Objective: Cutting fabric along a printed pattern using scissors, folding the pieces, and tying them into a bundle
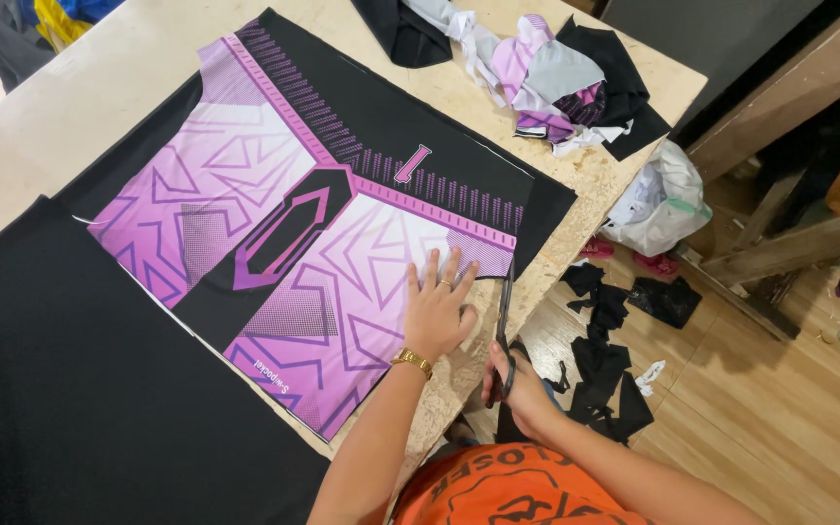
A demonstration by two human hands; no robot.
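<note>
Printed fabric panel [274,224]: purple, white and black geometric pattern, spread flat on the pale surface [80,97], its lower corner toward 6 o'clock. Left hand [437,309]: open, fingers spread, palm pressed on the panel's edge at 4 o'clock; gold ring and bracelet worn. Right hand [515,381]: closed round the handles of black scissors [505,326], blades pointing to 12 o'clock along the panel's edge, just beside the left hand. Plain black cloth [80,389]: at 8 o'clock. Heap of fabric offcuts [546,78]: at 1 o'clock. Black scraps [614,360]: on the wooden floor at 4 o'clock. White bag [663,199]: at 3 o'clock.
</note>
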